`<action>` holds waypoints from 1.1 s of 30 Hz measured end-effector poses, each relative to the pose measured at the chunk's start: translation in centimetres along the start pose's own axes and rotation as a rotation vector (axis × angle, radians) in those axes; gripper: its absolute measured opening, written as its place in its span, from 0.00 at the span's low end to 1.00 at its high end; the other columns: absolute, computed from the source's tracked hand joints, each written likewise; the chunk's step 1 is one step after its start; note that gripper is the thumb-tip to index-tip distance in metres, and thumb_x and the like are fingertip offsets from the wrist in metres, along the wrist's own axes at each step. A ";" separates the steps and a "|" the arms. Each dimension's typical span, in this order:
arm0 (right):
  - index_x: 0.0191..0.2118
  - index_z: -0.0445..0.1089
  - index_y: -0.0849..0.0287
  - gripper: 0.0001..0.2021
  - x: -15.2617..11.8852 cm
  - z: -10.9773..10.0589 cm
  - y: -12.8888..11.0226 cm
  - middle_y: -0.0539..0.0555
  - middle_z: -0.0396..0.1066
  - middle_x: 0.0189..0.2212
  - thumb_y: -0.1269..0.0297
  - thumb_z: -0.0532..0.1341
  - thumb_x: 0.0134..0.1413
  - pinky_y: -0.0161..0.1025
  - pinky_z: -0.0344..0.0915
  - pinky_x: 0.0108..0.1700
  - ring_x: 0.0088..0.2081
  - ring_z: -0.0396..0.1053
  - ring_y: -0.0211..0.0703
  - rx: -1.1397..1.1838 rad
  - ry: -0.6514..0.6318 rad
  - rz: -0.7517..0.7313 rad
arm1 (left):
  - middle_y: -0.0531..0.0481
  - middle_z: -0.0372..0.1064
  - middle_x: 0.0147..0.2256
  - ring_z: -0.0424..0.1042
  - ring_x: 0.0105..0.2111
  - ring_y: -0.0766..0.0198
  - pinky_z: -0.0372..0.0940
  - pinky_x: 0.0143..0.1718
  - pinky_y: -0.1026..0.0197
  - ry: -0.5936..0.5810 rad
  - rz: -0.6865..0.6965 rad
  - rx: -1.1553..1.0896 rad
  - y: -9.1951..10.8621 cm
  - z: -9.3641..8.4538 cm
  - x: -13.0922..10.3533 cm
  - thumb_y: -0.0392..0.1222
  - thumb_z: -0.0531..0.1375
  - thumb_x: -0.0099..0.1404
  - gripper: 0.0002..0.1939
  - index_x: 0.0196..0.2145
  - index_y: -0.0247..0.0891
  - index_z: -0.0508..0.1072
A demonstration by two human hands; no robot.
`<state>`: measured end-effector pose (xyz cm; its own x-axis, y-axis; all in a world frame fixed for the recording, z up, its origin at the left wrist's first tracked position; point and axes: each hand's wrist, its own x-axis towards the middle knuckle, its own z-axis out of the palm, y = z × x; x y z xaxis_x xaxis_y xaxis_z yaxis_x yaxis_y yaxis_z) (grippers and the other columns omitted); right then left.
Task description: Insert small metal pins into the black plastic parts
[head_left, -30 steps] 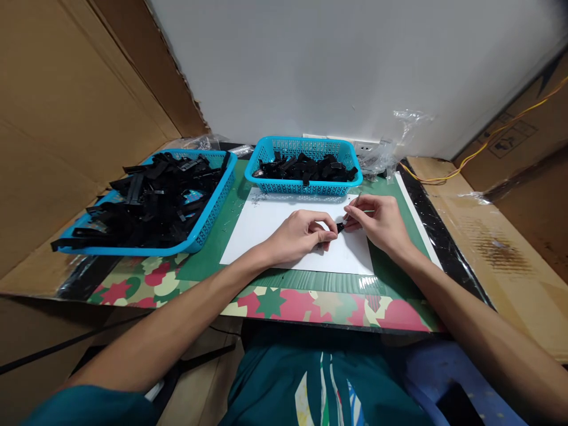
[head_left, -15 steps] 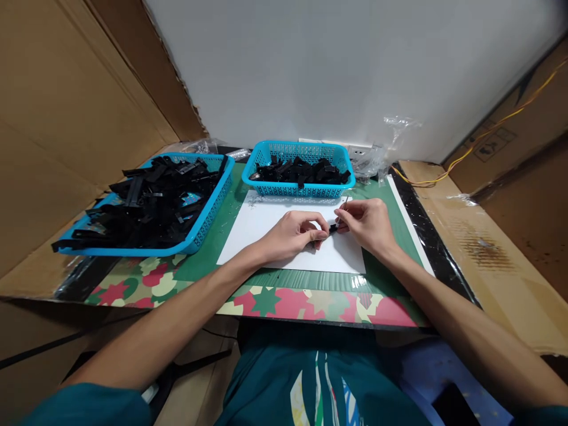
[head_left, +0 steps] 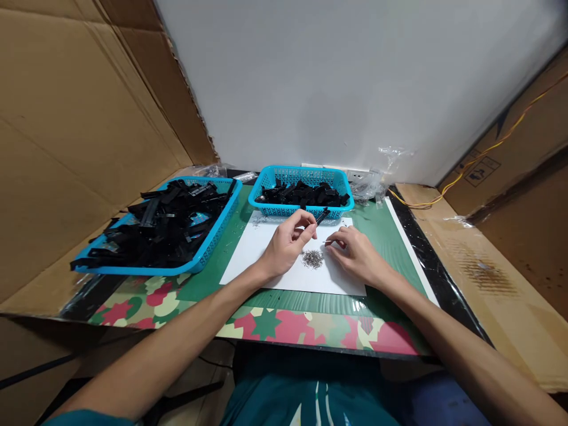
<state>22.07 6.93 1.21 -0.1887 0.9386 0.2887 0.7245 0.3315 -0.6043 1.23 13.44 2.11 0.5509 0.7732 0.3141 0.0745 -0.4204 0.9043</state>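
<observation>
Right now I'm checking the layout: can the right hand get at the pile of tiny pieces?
Probably yes: the right hand is beside the pile on the white paper, nothing visible between them, though it holds a thin item.

On the right, the cardboard box (head_left: 510, 195) carries 1 printed sign: a tilted, 4-sided outline in dark ink holding a handling pictogram (head_left: 480, 173) with a dark, hand-like shape, its finer lines too small to make out. Above it, near the box's edge, is a dark printed mark (head_left: 502, 123), its meaning unclear. No words, brands or numbers are legible.
</observation>
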 end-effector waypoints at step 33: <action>0.39 0.72 0.56 0.06 -0.2 -0.2 1.0 0.58 0.74 0.38 0.70 0.59 0.68 0.48 0.63 0.44 0.41 0.68 0.53 -0.113 0.001 -0.060 | 0.48 0.76 0.44 0.73 0.40 0.62 0.65 0.41 0.60 -0.048 0.057 0.148 0.4 0.1 -0.3 0.47 0.54 0.79 0.13 0.49 0.40 0.75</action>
<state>22.96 7.05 0.64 -0.2338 0.9171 0.3228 0.7816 0.3747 -0.4987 1.17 12.96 2.28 0.5962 0.7244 0.3462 0.1615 -0.5306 0.8321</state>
